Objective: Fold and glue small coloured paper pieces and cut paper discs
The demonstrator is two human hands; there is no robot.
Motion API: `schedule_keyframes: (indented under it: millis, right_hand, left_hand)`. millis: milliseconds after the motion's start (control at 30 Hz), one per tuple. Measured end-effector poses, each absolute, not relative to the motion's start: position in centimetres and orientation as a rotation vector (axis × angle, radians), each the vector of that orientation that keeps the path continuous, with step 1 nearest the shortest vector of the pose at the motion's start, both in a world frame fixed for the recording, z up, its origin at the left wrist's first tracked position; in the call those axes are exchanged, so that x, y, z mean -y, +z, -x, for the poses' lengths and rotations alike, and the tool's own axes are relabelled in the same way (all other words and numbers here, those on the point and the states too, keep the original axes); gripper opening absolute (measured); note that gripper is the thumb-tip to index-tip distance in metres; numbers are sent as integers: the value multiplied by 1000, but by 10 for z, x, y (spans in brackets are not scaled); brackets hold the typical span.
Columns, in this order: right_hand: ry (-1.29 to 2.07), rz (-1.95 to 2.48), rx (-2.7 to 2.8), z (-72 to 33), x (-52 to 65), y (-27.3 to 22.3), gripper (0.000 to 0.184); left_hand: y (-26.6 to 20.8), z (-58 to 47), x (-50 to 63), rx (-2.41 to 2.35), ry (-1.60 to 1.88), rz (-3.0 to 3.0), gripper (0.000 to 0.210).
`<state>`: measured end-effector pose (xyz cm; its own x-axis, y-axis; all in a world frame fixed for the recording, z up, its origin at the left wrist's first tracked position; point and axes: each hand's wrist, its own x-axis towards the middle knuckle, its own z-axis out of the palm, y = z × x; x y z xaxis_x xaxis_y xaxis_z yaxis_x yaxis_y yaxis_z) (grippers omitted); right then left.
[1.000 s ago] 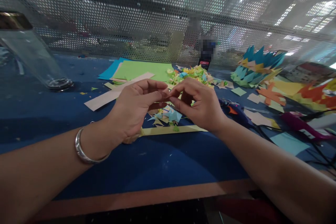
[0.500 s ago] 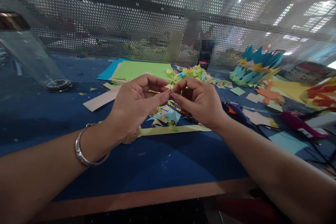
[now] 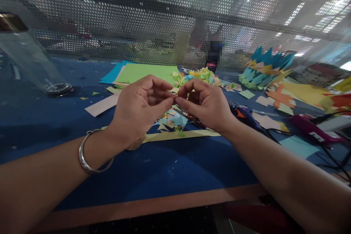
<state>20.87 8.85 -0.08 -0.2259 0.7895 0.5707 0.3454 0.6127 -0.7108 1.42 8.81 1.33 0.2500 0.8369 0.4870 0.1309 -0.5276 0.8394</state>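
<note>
My left hand [image 3: 139, 108] and my right hand [image 3: 207, 106] meet in the middle of the head view, above the table. Thumb and fingers of each are pinched together, their tips touching. Whatever lies between the fingertips is too small and covered to name. Just below and behind them is a heap of small cut paper scraps [image 3: 175, 119], partly hidden by the hands. A pale yellow paper strip [image 3: 189, 134] lies in front of the scraps. Beyond my fingers sits a pile of folded paper pieces [image 3: 204, 75] in green, yellow and blue.
A glass bottle [image 3: 35, 62] stands at the left. Green paper sheets [image 3: 148, 71] lie at the back, with a pale strip [image 3: 101, 105] nearer. On the right are a zigzag paper crown [image 3: 264, 69], a purple tool [image 3: 312, 129], cables and a light blue sheet [image 3: 298, 146].
Both hands keep their pinch and have hardly moved, apart from a slight shift of the fingertips. The whole view has drifted slightly to the left.
</note>
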Motion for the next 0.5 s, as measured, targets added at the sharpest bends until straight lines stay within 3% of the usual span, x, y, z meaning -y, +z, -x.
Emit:
schedule_keyframes:
  millis: [300,500]
  right_hand:
    - [509,938,1870,-208,-84,3,11]
    - [659,952,1837,-210,-86,3,22]
  left_hand:
    - [15,-14,-86,-935,1269,-1924,16]
    - [9,-12,-94,-849,1169,-1759,29]
